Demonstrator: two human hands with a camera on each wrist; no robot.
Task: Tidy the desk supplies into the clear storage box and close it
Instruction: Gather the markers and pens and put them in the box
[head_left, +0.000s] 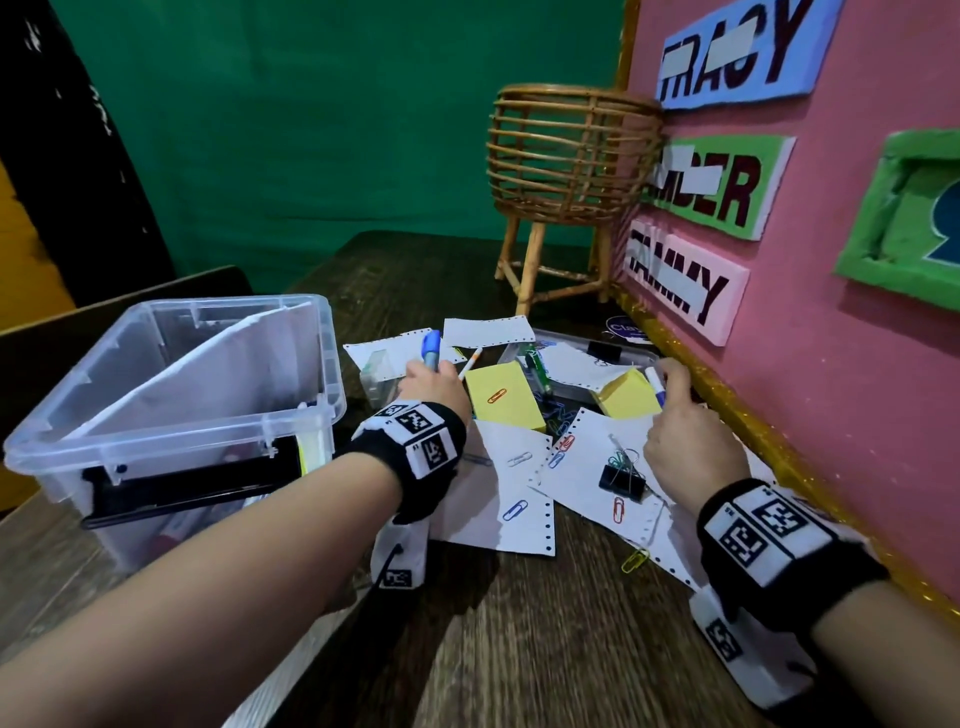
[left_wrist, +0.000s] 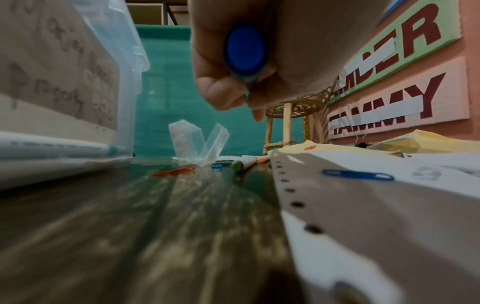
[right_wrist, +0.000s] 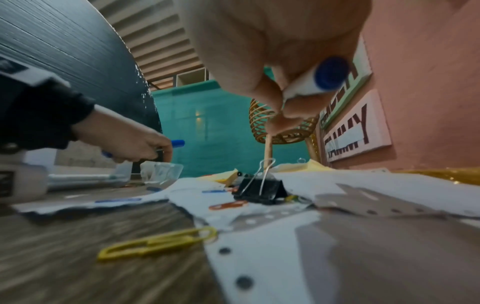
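Both grips are closing on pens: the left hand (head_left: 435, 387) is curling its fingers round a blue marker (head_left: 431, 349) just right of the clear storage box (head_left: 171, 415), while the right hand (head_left: 685, 441) is pinching a white pen with a blue cap (head_left: 655, 385) over the far side of the clutter. From the left wrist, the marker's blue end (left_wrist: 244, 50) is pointing back at the camera inside the fist. From the right wrist, the white pen (right_wrist: 315, 82) is sitting between fingertips and thumb.

That box is standing open on the left of the table (head_left: 519, 649), holding a sheet of paper and a few items at its bottom. Its lid (head_left: 587, 358) is lying flat near the pink board (head_left: 841, 260), under loose supplies. Two yellow sticky-note pads (head_left: 501, 395), a black binder clip (head_left: 621, 480), torn white sheets (head_left: 519, 499) and coloured paper clips (head_left: 515, 510) are lying scattered between the hands. A small clear case (left_wrist: 197, 144) is standing open beside the box. A rattan basket stand (head_left: 566, 171) is standing at the back.
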